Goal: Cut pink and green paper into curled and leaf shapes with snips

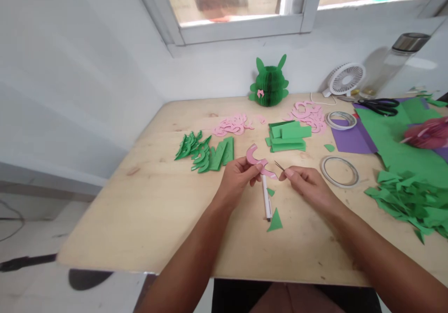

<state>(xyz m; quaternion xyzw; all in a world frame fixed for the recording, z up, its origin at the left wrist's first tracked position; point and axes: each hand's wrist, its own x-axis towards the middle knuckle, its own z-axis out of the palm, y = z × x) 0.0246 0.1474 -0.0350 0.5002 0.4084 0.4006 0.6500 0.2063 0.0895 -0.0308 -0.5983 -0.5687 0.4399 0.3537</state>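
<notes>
My left hand (241, 172) pinches a curved pink paper cutout (251, 156) above the table. Small pale strips show near the cutout's two ends. In my right hand (304, 182) is a pair of thin dark tweezers (279, 165), its tips pointing left toward the cutout but apart from it. A white pen (266, 201) lies just below the hands, with a green paper scrap (276, 220) beside it. Beyond my left hand lie folded green paper pieces (219, 155) and curved green cutouts (201, 158).
Pink cutouts (231, 125) and stacked green strips (289, 138) lie farther back. A green honeycomb paper figure (270, 84) stands by the wall. Rightward are tape rolls (340, 172), black scissors (380, 106), a small white fan (346, 79), a tall bottle (392, 67) and green scraps (413, 203).
</notes>
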